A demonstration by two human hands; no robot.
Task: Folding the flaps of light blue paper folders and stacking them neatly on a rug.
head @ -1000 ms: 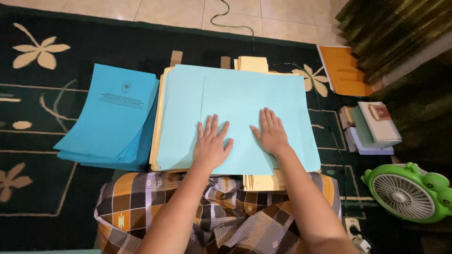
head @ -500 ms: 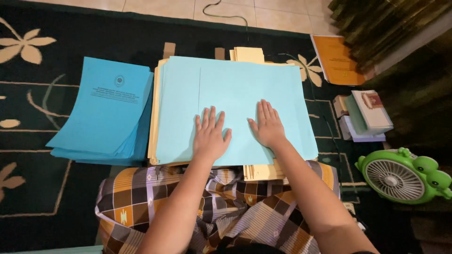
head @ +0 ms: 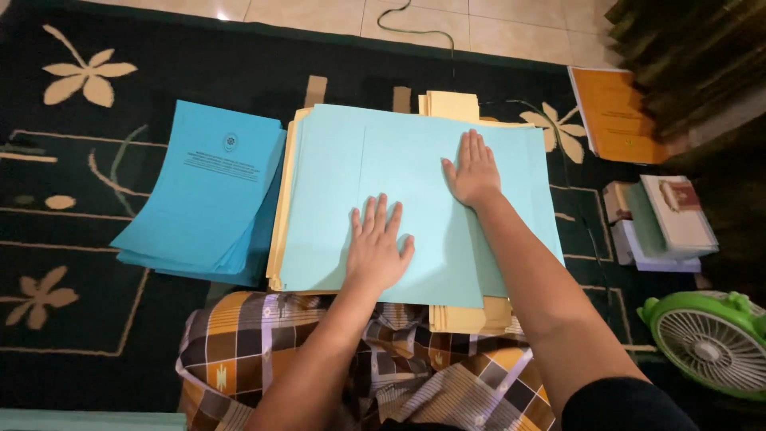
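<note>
A large light blue sheet of paper (head: pixel 335 183), with a fold line down it, lies flat on a stack of cream sheets (head: pixel 452 104) in front of me. My left hand (head: pixel 377 246) presses flat on the sheet near its front edge, fingers spread. My right hand (head: pixel 474 169) lies flat farther up the sheet, on its right half. Neither hand holds anything. To the left lies a stack of darker blue printed covers (head: pixel 209 191).
Everything sits on a dark green carpet with cream flowers (head: pixel 88 76). An orange booklet (head: pixel 614 112) lies at the far right, a small pile of books (head: pixel 666 219) below it, and a green fan (head: pixel 710 339) at the lower right. A cable (head: pixel 415 30) crosses the tiled floor.
My right hand has slid up the sheet, away from me. My left hand has stayed low on the sheet. The view has shifted slightly.
</note>
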